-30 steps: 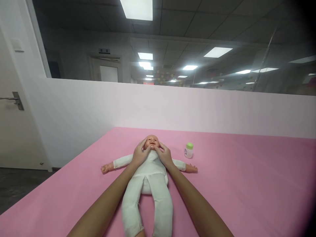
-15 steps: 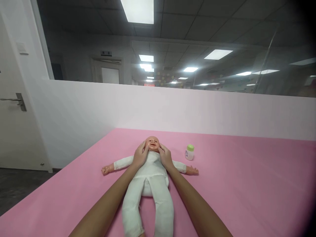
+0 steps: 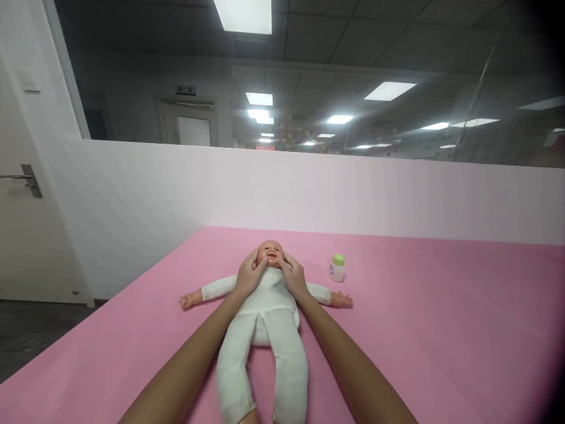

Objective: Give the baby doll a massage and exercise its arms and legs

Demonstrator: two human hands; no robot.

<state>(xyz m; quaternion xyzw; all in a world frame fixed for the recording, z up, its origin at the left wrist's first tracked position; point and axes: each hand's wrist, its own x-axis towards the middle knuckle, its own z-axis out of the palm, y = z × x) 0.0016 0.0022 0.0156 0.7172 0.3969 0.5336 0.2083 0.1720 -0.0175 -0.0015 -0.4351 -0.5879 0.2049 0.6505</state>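
A baby doll (image 3: 273, 291) with a white cloth body lies on its back, head away from me, its arms spread out and legs toward me. My left hand (image 3: 249, 273) cups the left side of the doll's head, with the thumb pressed to its cheek close to the mouth. On the opposite cheek rests the thumb of my right hand (image 3: 292, 275), whose fingers wrap round that side of the head. Fingertips behind the head are partly hidden. A small clear bottle with a green cap (image 3: 338, 268) stands upright to the right, beyond the doll's arm.
The doll lies on a pink table surface (image 3: 424, 330). A white low wall (image 3: 353, 194) with glass above it borders the far side. At the left is a door (image 3: 39, 247) with a metal handle.
Both thumbs have slid inward over the doll's cheeks toward its mouth. The whole view has shifted slightly; the bottle stands where it was.
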